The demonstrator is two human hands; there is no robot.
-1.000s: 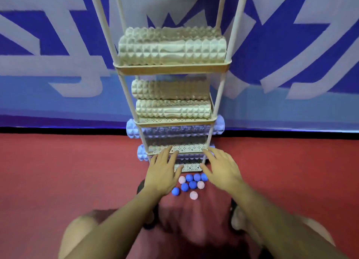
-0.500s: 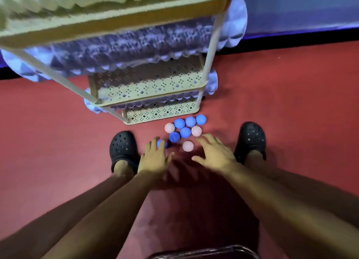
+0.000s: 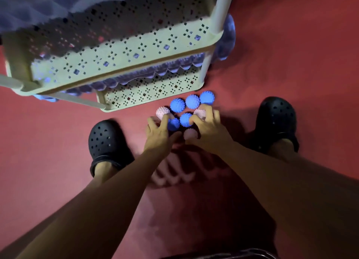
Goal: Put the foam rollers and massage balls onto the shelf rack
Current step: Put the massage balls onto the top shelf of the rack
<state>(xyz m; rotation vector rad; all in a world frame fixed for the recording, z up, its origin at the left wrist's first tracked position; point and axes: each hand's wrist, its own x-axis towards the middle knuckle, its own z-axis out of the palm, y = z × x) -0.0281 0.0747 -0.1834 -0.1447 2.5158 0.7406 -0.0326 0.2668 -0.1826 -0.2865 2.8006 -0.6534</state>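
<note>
Eight spiked massage balls (image 3: 192,101) visible in a tight cluster on the red floor (image 3: 291,64), just in front of the shelf rack (image 3: 136,51). Five blue, three pale pink. Back row of three blue balls sits nearest the rack's bottom tier (image 3: 155,92), close to its front edge; touching it or not, cannot tell.

Left hand (image 3: 159,134) down over the left side of the cluster, fingers spread and bent, tips on a pink ball (image 3: 161,112) and a blue ball (image 3: 173,123). No closed grip seen; hand looks loosely open over them.

Right hand (image 3: 208,130) over the right side, fingers curved. Fingertips on a blue ball (image 3: 185,119) and a second pink ball (image 3: 200,113). Third pink ball (image 3: 190,134) lies under the thumb side of the palm, partly hidden. Whether any ball is actually clasped, cannot tell.

Rack: cream, perforated tiers, white upright posts. Blue foam rollers (image 3: 226,39) lie on the lower tiers, ends sticking out past the right side. Upper part blurred.

Person stands astride the cluster, black clog (image 3: 105,142) to the left, another black clog (image 3: 275,121) to the right, both flat on the floor. Forearms bare. Dark rim of some object at the bottom edge, unidentifiable.
</note>
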